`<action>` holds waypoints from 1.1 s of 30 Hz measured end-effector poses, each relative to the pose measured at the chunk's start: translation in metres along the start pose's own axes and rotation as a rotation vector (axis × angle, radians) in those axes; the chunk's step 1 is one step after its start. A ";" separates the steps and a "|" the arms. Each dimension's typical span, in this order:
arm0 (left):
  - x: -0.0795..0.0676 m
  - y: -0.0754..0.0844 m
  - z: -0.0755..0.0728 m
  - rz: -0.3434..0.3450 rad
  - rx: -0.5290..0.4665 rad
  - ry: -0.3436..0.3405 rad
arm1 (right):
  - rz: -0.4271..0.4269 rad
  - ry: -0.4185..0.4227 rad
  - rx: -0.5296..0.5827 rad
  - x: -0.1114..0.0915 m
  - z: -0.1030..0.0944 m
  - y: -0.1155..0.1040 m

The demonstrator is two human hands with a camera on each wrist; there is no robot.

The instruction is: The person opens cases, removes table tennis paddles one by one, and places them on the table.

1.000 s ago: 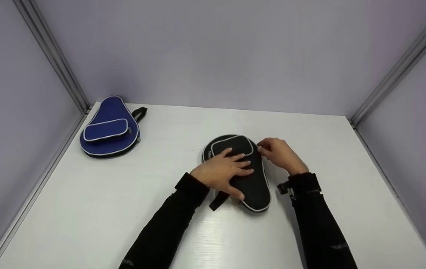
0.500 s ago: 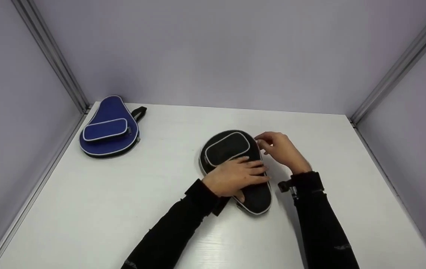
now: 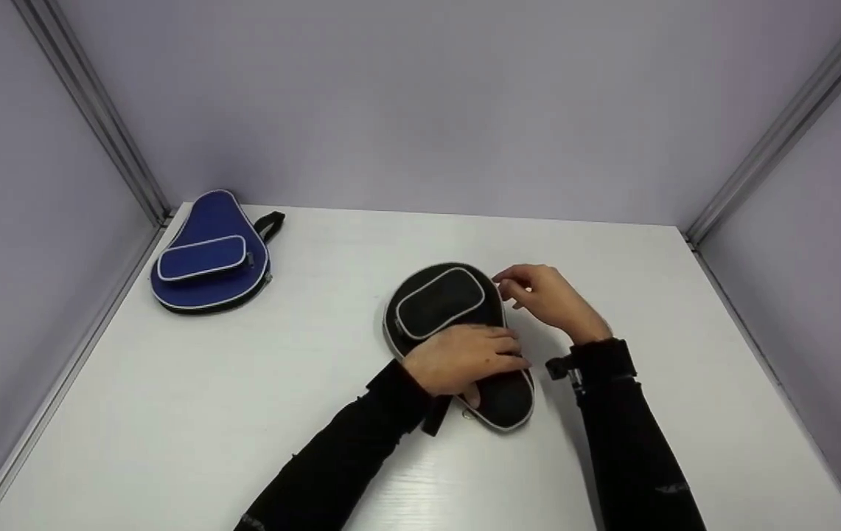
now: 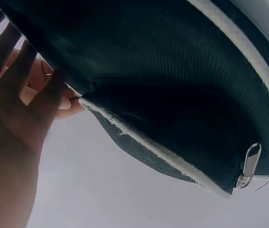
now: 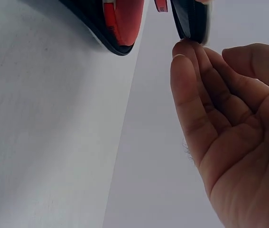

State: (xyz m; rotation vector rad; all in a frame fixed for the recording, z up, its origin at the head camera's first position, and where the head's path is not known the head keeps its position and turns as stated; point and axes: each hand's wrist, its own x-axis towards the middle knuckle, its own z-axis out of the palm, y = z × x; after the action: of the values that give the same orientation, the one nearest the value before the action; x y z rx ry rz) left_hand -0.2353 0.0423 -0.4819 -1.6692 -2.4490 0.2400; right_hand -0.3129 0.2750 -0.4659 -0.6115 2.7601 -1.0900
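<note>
A black table tennis bat case (image 3: 505, 404) with white piping and a raised pocket (image 3: 441, 302) lies on the table, narrow end toward me. My left hand (image 3: 461, 358) lies across its narrower part, fingers reaching over the right edge and thumb at the left edge. At the right side of the wide end is my right hand (image 3: 551, 299); in the right wrist view its fingertips meet the edge of the case's cover (image 5: 191, 21), thumb apart. The case gapes there, showing a red-faced bat (image 5: 130, 21) inside. A metal zip pull (image 4: 251, 164) hangs at the pocket's corner.
A blue bat case (image 3: 214, 217) with white piping and a black strap (image 3: 270, 223) lies at the table's back left. The black case's strap (image 3: 436, 417) sticks out beside my left wrist. Pale walls (image 3: 420, 110) rise behind and on both sides.
My left hand has slid from a spread pose near the pocket toward the narrow end. The black case has turned and shifted slightly left. My right hand moved slightly left, fingers at the edge.
</note>
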 end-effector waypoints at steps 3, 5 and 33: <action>-0.004 0.000 0.001 0.009 -0.027 -0.002 | 0.009 -0.024 -0.004 -0.001 0.002 -0.001; -0.007 0.000 0.002 0.019 -0.023 0.003 | 0.017 -0.030 -0.020 -0.003 0.002 -0.001; -0.059 -0.044 0.011 0.211 0.207 0.197 | -0.358 -0.253 -0.333 -0.040 0.013 0.008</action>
State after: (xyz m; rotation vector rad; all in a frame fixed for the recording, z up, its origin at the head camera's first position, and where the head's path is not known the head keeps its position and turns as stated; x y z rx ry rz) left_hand -0.2562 -0.0288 -0.4860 -1.7661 -2.0346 0.3275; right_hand -0.2760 0.2882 -0.4826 -1.2296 2.6824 -0.5433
